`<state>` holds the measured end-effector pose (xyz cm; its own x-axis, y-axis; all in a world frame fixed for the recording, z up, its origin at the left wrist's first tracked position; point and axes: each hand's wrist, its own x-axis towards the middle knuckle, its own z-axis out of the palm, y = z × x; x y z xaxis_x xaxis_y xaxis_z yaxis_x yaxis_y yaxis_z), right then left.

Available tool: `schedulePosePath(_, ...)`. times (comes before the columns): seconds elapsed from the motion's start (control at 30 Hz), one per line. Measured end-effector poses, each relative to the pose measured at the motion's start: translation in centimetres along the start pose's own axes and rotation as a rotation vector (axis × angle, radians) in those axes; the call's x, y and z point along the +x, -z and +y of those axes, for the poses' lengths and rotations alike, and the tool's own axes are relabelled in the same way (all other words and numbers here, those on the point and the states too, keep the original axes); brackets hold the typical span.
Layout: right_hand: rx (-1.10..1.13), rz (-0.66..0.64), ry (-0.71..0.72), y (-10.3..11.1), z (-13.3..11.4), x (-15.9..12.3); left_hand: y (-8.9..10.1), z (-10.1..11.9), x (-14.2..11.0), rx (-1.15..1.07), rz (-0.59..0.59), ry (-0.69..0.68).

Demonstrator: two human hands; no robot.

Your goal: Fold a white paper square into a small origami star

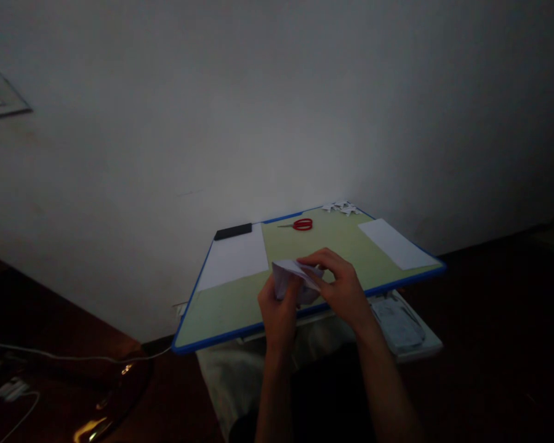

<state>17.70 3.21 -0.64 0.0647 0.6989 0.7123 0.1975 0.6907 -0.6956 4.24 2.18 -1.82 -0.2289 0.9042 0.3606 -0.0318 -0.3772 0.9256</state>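
Observation:
Between my two hands is a folded piece of white paper [285, 277], raised over the near edge of the green table. My left hand [277, 311] grips it from below on the left, the thumb pressed against the paper. With thumb and fingers, my right hand [341, 283] pinches the paper's upper right part; some fingertips are hidden behind the folds. Beyond the hands, red-handled scissors [303, 224] lie on the tabletop [231, 307], blades pointing left.
White sheets lie at left [235, 261] and right [394, 243]. A dark flat object [233, 231] rests at the back left corner, several small folded paper pieces [342, 208] at the back right. A white drawer [409, 332] juts out below. A pale cable [83, 357] runs left.

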Motion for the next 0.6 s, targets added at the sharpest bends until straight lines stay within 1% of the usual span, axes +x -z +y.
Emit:
schedulePosePath(0.1, 0.079, -0.043, -0.022, 0.2, 0.0, 0.0, 0.1, 0.0, 0.1, -0.006, 0.037, -0.012)
schedulePosePath(0.2, 0.18, -0.065, -0.121, 0.6, -0.1, -0.4, 0.1, 0.1, 0.1, -0.005, 0.101, 0.001)
schedulePosePath(0.27, 0.228, -0.083, -0.16, 1.0, -0.3, -0.6, 0.0, 0.2, 0.2, -0.008, 0.149, 0.014)
schedulePosePath(0.33, 0.225, -0.129, -0.13, 1.2, -0.5, -0.8, 0.0, 0.1, 0.2, -0.013, 0.185, 0.023)
schedulePosePath(0.43, 0.136, -0.174, -0.052, 1.1, -0.7, -0.8, 0.1, 0.1, 0.2, 0.004, 0.202, 0.02)
schedulePosePath(0.6, 0.02, -0.115, -0.034, 0.3, -0.4, -0.4, 0.1, 0.2, 0.1, 0.061, 0.197, -0.024)
